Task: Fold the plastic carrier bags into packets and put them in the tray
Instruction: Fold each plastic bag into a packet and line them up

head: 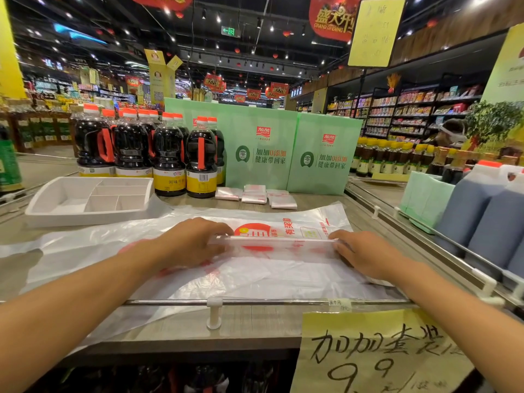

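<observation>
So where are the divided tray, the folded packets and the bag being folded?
divided tray (85, 219), head view, its front wall.
folded packets (254, 197), head view, the middle packet's top.
bag (272, 248), head view, the folded-over strip at its middle.

Left hand, right hand: fingertips go under the raised fold of the carrier bag. I can't tell a pinch from a flat press on either side. Both forearms are cut by the frame edges.

The bag's left end runs off the left edge. Its print blurs through the doubled film.

Packets, far centre of the counter: stacked and overlapping, so I can't count them.

Yellow price sign, near right: the lower writing is cut off by the bottom edge.

Jugs, right: clipped by the right edge.
</observation>
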The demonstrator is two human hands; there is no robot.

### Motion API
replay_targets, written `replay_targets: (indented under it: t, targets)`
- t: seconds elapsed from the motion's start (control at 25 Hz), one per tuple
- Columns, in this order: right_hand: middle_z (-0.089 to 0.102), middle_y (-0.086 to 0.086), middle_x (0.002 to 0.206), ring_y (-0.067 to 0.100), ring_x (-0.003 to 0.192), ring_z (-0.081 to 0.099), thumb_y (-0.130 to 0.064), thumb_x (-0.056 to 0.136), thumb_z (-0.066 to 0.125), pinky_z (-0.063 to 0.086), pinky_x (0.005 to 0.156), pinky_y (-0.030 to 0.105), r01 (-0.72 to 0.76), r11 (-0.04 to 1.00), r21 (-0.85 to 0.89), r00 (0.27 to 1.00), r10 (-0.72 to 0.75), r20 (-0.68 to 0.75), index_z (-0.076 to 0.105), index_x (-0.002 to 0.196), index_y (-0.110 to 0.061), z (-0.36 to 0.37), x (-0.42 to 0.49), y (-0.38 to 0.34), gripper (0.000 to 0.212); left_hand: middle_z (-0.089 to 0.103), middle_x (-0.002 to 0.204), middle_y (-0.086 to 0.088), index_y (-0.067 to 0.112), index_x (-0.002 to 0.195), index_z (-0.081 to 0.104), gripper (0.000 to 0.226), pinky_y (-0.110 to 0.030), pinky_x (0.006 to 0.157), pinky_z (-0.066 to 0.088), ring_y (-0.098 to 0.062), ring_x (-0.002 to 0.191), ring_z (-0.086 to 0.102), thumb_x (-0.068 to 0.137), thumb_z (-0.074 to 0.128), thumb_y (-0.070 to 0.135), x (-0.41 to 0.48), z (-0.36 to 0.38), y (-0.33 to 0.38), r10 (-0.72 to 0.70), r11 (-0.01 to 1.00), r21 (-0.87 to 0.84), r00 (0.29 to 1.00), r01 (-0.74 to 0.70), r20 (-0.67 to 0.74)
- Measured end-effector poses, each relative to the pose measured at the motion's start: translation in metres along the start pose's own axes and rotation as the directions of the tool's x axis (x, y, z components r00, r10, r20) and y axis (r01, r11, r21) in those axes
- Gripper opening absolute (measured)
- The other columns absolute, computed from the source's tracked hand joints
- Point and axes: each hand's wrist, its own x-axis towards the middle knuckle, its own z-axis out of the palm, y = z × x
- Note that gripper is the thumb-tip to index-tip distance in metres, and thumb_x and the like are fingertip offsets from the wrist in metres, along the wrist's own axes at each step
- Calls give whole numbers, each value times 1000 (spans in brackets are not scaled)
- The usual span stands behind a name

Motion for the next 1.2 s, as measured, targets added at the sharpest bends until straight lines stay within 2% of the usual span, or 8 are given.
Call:
replay_targets:
  t: [0.16, 0.36, 0.48, 0.64, 0.76, 0.88, 1.04, 1.2]
  targets:
    - [76, -7, 92, 14, 82, 67, -44, 105, 45, 56, 76, 38, -64, 994, 83, 989, 74, -129, 60, 126, -36, -4, -3, 0, 28, 73, 110, 9, 36, 121, 60, 27, -35, 77, 52, -12, 86, 61, 95, 64, 34, 0, -6, 0, 0, 1000, -15, 995, -1, -95]
    - [74, -9, 91, 11, 76, 65, -43, 94, 59, 58, 72, 37, -55, 997, 54, 977, 65, -204, 72, 105, -33, -8, -5, 0, 20, 69, 86, 10, 30, 110, 64, 24, -30, 62, 41, 1, 64, 48, 92, 52, 40, -1, -16, 7, 47, 999, 26, 982, -43, -182]
    - [69, -14, 92, 11, 76, 61, -45, 93, 60, 56, 73, 35, -92, 996, -9, 986, 90, -143, 73, 100, -32, -5, -1, 4, 19, 72, 96, 9, 32, 111, 64, 25, -32, 67, 47, -15, 79, 61, 96, 47, 41, 1, -14, 6, -3, 994, 111, 993, 16, -115]
    - [69, -15, 99, 10, 86, 62, -51, 95, 59, 56, 79, 39, -101, 995, -10, 994, 100, -48, 70, 100, -37, 3, 2, 9, 18, 63, 122, 9, 34, 126, 59, 27, -36, 86, 50, -14, 103, 59, 106, 43, 38, 5, -4, 4, -130, 988, 86, 991, 130, -5]
    - [63, -14, 105, 11, 93, 58, -49, 100, 57, 51, 83, 36, -89, 994, -57, 996, 88, -15, 66, 108, -37, 5, 3, 10, 17, 54, 134, 8, 36, 139, 53, 45, -35, 97, 43, -13, 114, 53, 105, 32, 57, 4, 1, 3, -158, 986, -30, 982, 162, 100]
    - [63, -9, 108, 14, 93, 56, -45, 102, 55, 51, 83, 38, -121, 992, -40, 993, 121, -12, 61, 108, -33, 8, 6, 10, 15, 44, 149, 9, 39, 148, 43, 73, -36, 108, 38, -16, 130, 47, 94, 15, 78, 3, 2, 1, -134, 990, -5, 972, 138, 191]
    - [60, -3, 115, 18, 98, 55, -47, 104, 47, 50, 86, 40, -170, 985, -17, 985, 171, 15, 59, 108, -31, 9, 12, 12, 21, 34, 159, 7, 38, 155, 35, 54, -39, 117, 31, -19, 141, 37, 105, 27, 57, 6, 8, -2, -171, 984, -6, 953, 178, 250]
    - [55, -2, 136, 22, 127, 50, -49, 106, 36, 37, 106, 42, -92, 978, -187, 986, 63, -157, 56, 135, -28, 7, 12, 2, 41, 33, 159, 5, 40, 157, 29, 51, -41, 117, 28, -22, 141, 30, 107, 29, 52, 12, 14, -4, -214, 977, 59, 942, 206, 257]
